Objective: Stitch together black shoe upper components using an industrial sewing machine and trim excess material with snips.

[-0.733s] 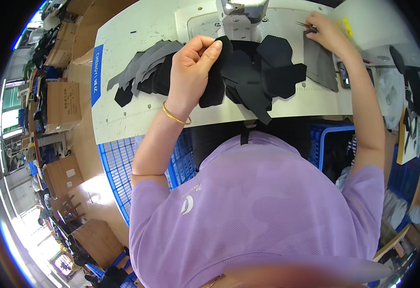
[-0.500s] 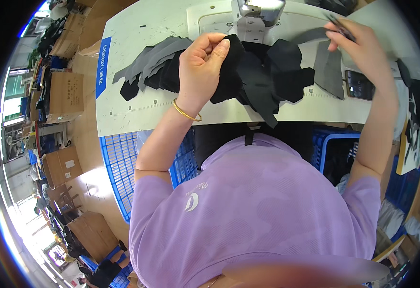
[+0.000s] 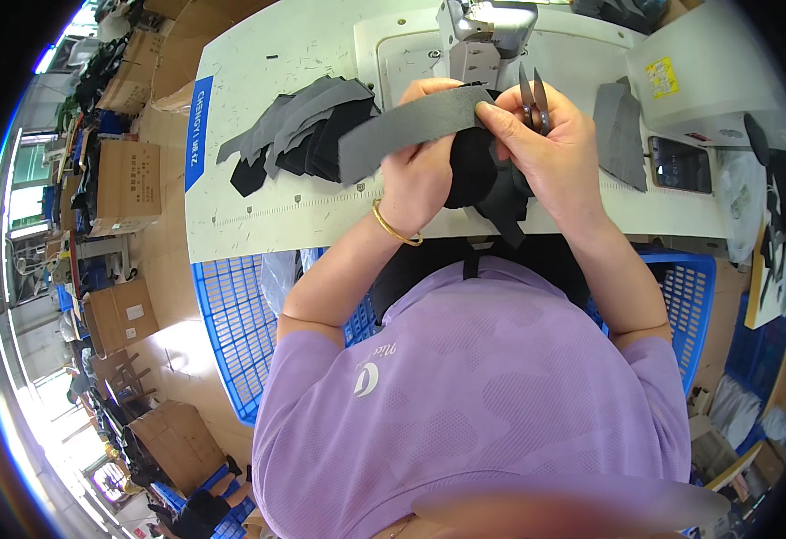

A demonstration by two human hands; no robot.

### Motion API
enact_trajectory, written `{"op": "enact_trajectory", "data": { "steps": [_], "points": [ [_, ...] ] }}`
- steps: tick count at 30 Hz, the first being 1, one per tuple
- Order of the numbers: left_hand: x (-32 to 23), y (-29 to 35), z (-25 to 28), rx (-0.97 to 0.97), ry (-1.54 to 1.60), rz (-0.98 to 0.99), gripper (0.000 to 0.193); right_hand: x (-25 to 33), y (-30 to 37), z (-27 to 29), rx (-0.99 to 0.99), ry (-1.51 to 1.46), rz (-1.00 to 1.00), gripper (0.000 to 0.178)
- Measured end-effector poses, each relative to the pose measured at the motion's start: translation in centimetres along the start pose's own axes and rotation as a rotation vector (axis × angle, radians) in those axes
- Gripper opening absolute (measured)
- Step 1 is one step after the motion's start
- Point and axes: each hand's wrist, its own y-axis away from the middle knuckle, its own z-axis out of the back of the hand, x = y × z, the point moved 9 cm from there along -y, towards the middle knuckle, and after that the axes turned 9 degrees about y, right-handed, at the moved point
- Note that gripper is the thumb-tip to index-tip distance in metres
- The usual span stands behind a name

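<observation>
A grey fabric strip (image 3: 406, 128) stretches across the front of my left hand (image 3: 418, 175), its free end hanging out to the left. My left fingers are closed on a black fabric piece (image 3: 474, 171) behind the strip, though most of that grip is hidden. Between thumb and finger, my right hand (image 3: 559, 162) pinches the strip's right end against the black piece. Small dark thread snips (image 3: 535, 99) are also held in the right hand, their blades apart and pointing away from me. Dark fabric pieces (image 3: 503, 220) lie under both hands.
The pale sewing table (image 3: 321, 211) carries a fanned stack of grey and black pieces (image 3: 308, 126) at left. A sewing machine head (image 3: 487, 36) stands behind my hands. On the right are a grey piece (image 3: 620, 135) and a phone (image 3: 680, 165). Blue baskets (image 3: 231, 314) sit below.
My right hand has come left and nearer with the snips, bringing the grey strip from the right side onto the black piece. My left hand has moved slightly right and nearer.
</observation>
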Motion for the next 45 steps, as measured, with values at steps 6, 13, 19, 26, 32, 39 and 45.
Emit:
{"op": "enact_trajectory", "data": {
  "steps": [6, 13, 19, 26, 32, 39, 45],
  "points": [
    [0.9, 0.4, 0.1, 0.051, 0.135, 0.035, 0.019, -0.3, 0.2, 0.0, -0.013, 0.017, -0.001, 0.017],
    [-0.5, 0.6, -0.6, 0.214, -0.195, -0.128, 0.021, -0.1, 0.7, 0.1, -0.03, 0.023, 0.021, 0.018],
    [-0.1, 0.4, -0.6, 0.205, -0.07, -0.058, 0.021, 0.7, 0.6, 1.0, -0.12, 0.183, 0.189, 0.02],
    [0.4, 1.1, -0.2, 0.124, 0.026, -0.015, 0.019, -0.2, 1.1, 0.6, -0.14, 0.043, 0.058, 0.02],
    [1.8, 1.0, -0.2, -0.027, 0.134, 0.166, 0.014, -0.7, 0.9, 0.3, -0.144, 0.009, 0.118, 0.02],
    [0.3, 0.8, -0.3, -0.106, 0.076, 0.069, 0.016, 0.5, 1.6, 0.7, -0.164, 0.043, 0.121, 0.019],
    [0.3, 1.0, -0.4, -0.119, 0.112, 0.106, 0.017, 0.2, 1.8, 0.4, -0.088, 0.089, 0.08, 0.02]
  ]
}}
